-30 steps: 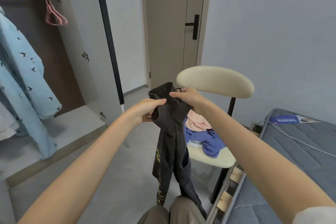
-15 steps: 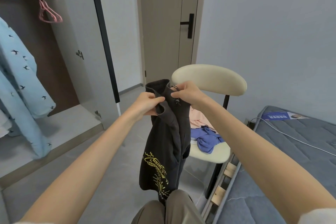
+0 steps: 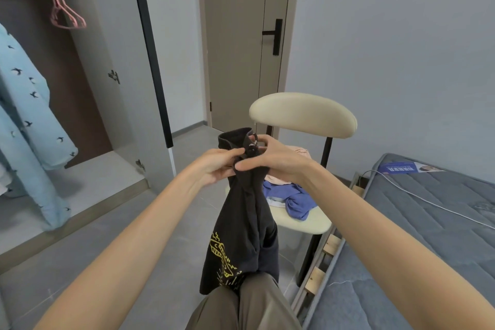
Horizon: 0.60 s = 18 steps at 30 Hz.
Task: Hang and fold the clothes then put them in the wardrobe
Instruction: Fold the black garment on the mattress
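A black garment (image 3: 245,217) with a yellow print hangs in front of me, held by its collar. My left hand (image 3: 217,166) pinches the collar from the left. My right hand (image 3: 273,159) grips it from the right, fingers at the neck tag. The garment's lower end drapes down to my knee (image 3: 241,303). Pink hangers (image 3: 65,12) hang on the rail of the open wardrobe (image 3: 88,174) at the left. More clothes, blue (image 3: 292,199) and pink (image 3: 301,154), lie on the seat of the cream chair (image 3: 302,112) behind the garment.
A light blue bird-print garment (image 3: 29,126) hangs inside the wardrobe. A grey mattress (image 3: 428,222) with a white cable and a blue leaflet lies at the right. A closed door (image 3: 241,43) stands behind the chair. Grey floor stretches between me and the wardrobe.
Both hands have drawn closer together on the collar, bunching it. The garment has twisted and now hangs narrower, with the yellow print lower down.
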Tool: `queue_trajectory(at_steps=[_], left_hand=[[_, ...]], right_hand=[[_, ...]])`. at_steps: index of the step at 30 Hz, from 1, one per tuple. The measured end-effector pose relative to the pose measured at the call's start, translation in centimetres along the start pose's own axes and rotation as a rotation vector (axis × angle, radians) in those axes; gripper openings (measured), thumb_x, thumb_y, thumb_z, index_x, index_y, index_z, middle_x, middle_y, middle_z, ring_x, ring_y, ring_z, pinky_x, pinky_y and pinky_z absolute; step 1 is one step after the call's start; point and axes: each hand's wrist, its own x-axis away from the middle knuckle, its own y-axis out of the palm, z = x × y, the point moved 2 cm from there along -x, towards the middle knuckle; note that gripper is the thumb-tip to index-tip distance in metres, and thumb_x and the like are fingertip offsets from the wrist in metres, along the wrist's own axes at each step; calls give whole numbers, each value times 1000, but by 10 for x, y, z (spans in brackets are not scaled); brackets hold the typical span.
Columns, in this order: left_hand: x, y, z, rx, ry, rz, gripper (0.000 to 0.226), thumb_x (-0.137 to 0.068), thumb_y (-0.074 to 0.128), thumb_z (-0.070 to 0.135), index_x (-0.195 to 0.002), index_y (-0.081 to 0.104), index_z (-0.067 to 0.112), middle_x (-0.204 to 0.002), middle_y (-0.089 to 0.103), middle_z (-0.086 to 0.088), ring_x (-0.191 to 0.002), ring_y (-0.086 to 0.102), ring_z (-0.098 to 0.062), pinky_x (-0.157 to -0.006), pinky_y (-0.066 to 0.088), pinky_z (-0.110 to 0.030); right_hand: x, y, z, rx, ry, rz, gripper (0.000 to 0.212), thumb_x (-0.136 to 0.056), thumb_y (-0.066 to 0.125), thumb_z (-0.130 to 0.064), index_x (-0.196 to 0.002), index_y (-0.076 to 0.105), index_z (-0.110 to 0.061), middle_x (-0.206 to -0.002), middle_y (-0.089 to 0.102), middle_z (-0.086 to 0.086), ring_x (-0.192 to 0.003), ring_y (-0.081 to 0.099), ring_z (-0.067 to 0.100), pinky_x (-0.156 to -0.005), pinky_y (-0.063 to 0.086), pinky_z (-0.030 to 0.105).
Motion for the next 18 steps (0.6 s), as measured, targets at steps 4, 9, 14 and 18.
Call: queue_trajectory(at_steps=[4,9,14,18], left_hand=[[4,3,0,75,-105,-154,23,-93,59,22,-94,63,0,-77,73,-12,-66,72,-16,-54,56,-22],[7,-1,3,96,-141,-259,23,-99,48,17,-104,61,-1,-92,73,-17,-81,73,-24,-66,60,-28],[6,-31,13,-448,404,148,10,-94,59,18,-103,63,17,-111,66,-15,-86,66,-17,-65,54,-19],[12,-61,10,-942,718,199,66,-79,75,27,-130,39,46,-120,34,2,-115,35,-17,-96,37,-34]], right_hand=[[11,-1,12,196,-2,81,84,-66,81,5,-130,32,-19,-115,59,5,-103,62,14,-75,53,17],[14,-8,17,336,-34,275,62,-71,68,5,-122,42,-19,-107,57,4,-94,58,18,-70,53,23],[5,-15,8,519,-73,313,46,-67,68,4,-107,55,-14,-102,63,13,-92,60,29,-84,54,45],[-13,-10,-14,536,-146,299,39,-57,64,5,-91,64,-13,-81,58,6,-80,54,24,-67,51,40]])
